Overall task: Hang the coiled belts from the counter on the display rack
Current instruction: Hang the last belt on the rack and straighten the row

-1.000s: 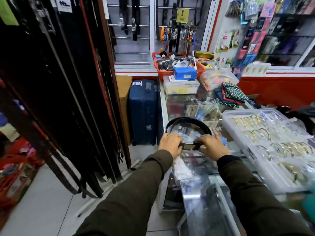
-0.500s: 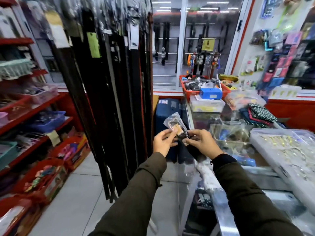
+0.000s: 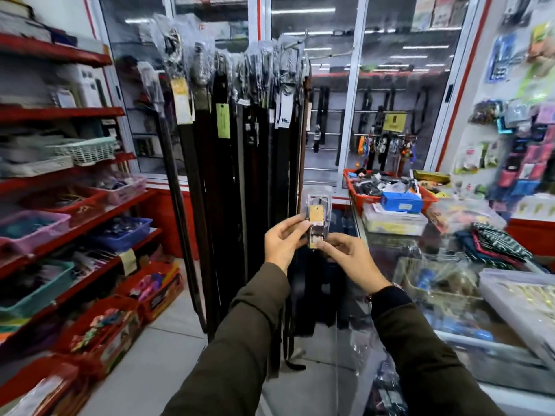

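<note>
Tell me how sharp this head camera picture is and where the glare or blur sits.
Head view: the left hand, right hand and belt buckle are fairly sharp; the red shelves and wall packets smear toward the edges; ceiling lights glare in the glass doors; wide-angle bending at the borders.

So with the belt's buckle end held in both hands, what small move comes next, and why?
Probably lift the buckle end up toward the free hook at the rack's top right. Both hands, left hand and right hand, pinch it well below the hanging belts.
</note>
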`<state>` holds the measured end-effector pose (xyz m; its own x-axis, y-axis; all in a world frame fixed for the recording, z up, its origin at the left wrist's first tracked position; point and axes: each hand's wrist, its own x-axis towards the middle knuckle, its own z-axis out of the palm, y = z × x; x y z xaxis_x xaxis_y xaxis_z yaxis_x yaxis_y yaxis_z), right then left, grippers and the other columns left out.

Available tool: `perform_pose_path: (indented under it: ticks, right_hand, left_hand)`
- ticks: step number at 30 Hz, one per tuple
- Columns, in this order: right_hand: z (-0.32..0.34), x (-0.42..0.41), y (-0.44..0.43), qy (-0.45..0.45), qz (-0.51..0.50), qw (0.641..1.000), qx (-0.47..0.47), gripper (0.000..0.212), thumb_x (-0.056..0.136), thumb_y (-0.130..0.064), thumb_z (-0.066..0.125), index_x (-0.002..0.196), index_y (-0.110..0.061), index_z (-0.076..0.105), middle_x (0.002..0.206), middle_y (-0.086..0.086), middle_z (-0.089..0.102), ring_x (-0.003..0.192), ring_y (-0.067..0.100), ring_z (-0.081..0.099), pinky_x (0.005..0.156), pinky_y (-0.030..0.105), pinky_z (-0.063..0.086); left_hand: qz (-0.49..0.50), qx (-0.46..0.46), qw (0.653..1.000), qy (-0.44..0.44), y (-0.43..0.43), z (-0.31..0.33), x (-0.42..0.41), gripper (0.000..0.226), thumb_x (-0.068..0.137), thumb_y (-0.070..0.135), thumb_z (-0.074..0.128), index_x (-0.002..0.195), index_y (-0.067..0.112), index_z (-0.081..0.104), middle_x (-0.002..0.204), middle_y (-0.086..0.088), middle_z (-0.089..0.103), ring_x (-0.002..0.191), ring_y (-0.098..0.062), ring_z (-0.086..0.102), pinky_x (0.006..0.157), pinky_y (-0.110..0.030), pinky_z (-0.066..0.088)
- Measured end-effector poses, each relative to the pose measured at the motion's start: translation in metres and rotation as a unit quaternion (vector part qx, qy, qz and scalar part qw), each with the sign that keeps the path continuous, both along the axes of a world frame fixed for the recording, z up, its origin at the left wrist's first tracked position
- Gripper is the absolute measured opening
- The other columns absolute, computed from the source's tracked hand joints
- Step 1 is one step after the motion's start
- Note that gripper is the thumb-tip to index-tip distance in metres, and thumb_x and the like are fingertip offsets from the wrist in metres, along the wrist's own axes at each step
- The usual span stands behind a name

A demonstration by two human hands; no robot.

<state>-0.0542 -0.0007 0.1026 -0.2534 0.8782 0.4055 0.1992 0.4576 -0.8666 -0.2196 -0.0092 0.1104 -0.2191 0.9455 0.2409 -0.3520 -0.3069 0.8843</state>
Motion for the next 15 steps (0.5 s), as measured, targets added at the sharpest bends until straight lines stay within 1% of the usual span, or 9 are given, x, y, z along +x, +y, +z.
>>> perform_pose_path:
  ticks: [1,3,4,6,8,10,11,13,15]
  right_hand:
    - [0.003,-0.004,0.001,0.016,0.027,0.999,-0.015,0.008,0.091,-0.02,0.071,0.093,-0.026,0.076,0.086,-0.004,0.077,0.082,0.009,0.069,0.075,0.031,0.059]
    - [0.009,-0.013,0.005,0.057,0.037,0.997,-0.022,0.02,0.09,-0.009,0.07,0.098,-0.028,0.075,0.089,-0.007,0.079,0.088,0.011,0.074,0.072,0.027,0.063]
    - [0.013,-0.018,0.007,0.079,0.032,0.996,-0.017,0.022,0.089,-0.008,0.071,0.1,-0.026,0.076,0.091,-0.007,0.08,0.091,0.011,0.075,0.072,0.025,0.063]
    - [0.023,-0.028,0.01,0.13,0.016,0.991,-0.009,0.021,0.088,-0.007,0.073,0.106,-0.018,0.076,0.096,-0.003,0.08,0.094,0.012,0.076,0.074,0.024,0.062]
    - [0.036,-0.038,0.015,0.183,0.004,0.983,-0.011,0.025,0.087,-0.006,0.073,0.112,-0.007,0.074,0.101,0.007,0.079,0.095,0.015,0.076,0.078,0.026,0.063]
    - [0.05,-0.044,0.02,0.207,0.009,0.978,-0.011,0.027,0.086,-0.005,0.074,0.113,-0.003,0.073,0.103,0.011,0.079,0.096,0.018,0.075,0.079,0.028,0.063]
    - [0.057,-0.046,0.022,0.212,0.012,0.977,-0.009,0.026,0.086,-0.005,0.074,0.112,-0.006,0.074,0.101,0.008,0.08,0.095,0.017,0.075,0.078,0.026,0.063]
    - [0.071,-0.049,0.025,0.222,0.017,0.975,0.0,0.022,0.086,-0.006,0.074,0.106,-0.016,0.076,0.093,-0.004,0.081,0.092,0.011,0.075,0.076,0.023,0.061]
    - [0.09,-0.051,0.029,0.236,0.022,0.971,0.013,0.022,0.086,-0.007,0.074,0.099,-0.024,0.077,0.09,-0.007,0.081,0.092,0.011,0.075,0.079,0.027,0.061]
  left_hand:
    - [0.01,0.012,1.0,-0.009,-0.001,0.006,-0.003,0.018,0.09,0.008,0.072,0.104,0.018,0.075,0.1,-0.002,0.079,0.093,-0.013,0.074,0.083,-0.029,0.063]
    - [0.026,0.027,0.999,-0.022,-0.002,0.016,-0.008,0.017,0.087,0.013,0.076,0.103,0.019,0.077,0.102,-0.003,0.08,0.098,-0.016,0.076,0.081,-0.027,0.062]
    - [0.033,0.031,0.999,-0.025,-0.003,0.019,-0.01,0.018,0.086,0.015,0.078,0.104,0.018,0.077,0.104,-0.005,0.08,0.1,-0.018,0.075,0.08,-0.026,0.062]
    - [0.046,0.034,0.998,-0.017,-0.006,0.024,-0.014,0.017,0.085,0.017,0.078,0.102,0.015,0.078,0.103,-0.009,0.079,0.1,-0.02,0.075,0.078,-0.024,0.061]
    - [0.06,0.042,0.997,0.015,-0.006,0.025,-0.018,0.013,0.086,0.017,0.077,0.099,0.014,0.079,0.101,-0.009,0.079,0.099,-0.019,0.075,0.076,-0.023,0.061]
    - [0.072,0.058,0.995,0.043,-0.005,0.031,-0.021,0.01,0.086,0.015,0.077,0.097,0.015,0.079,0.098,-0.007,0.08,0.097,-0.017,0.075,0.076,-0.026,0.061]
    - [0.076,0.066,0.994,0.048,-0.003,0.037,-0.022,0.009,0.086,0.013,0.077,0.095,0.015,0.079,0.095,-0.005,0.08,0.094,-0.015,0.076,0.076,-0.026,0.061]
    - [0.084,0.085,0.992,0.05,0.002,0.053,-0.023,0.009,0.086,0.009,0.076,0.093,0.015,0.079,0.089,-0.001,0.08,0.087,-0.01,0.076,0.074,-0.023,0.061]
    - [0.093,0.11,0.988,0.049,0.007,0.076,-0.022,0.01,0.086,0.009,0.076,0.09,0.017,0.08,0.084,0.003,0.081,0.084,-0.007,0.076,0.071,-0.02,0.06]
